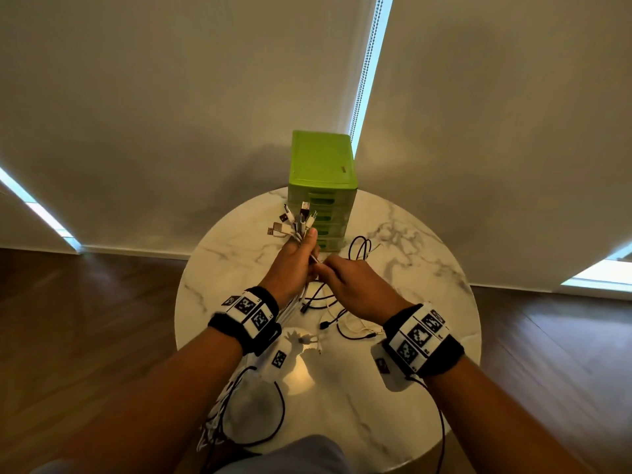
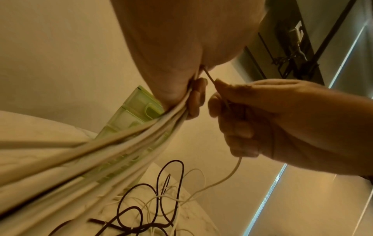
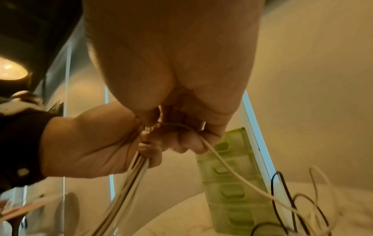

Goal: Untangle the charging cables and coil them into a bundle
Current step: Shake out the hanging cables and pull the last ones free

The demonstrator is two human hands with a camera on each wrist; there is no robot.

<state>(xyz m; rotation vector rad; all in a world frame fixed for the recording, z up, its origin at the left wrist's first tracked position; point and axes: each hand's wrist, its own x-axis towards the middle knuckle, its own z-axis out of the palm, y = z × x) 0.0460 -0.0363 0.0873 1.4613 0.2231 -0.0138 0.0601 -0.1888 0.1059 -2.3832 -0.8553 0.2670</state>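
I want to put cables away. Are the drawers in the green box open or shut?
Shut, as far as shows. The green drawer box has its visible drawer fronts flush in one stack; none sticks out. The left hand hides part of them.

Dim, warm-tinted room; wrist views blurred, edges warped.

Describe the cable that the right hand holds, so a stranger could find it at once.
Start at the green drawer box on the round marble table. Before it, the left hand grips many cables; the right hand pinches one thin white cable, which runs apart from that bunch.
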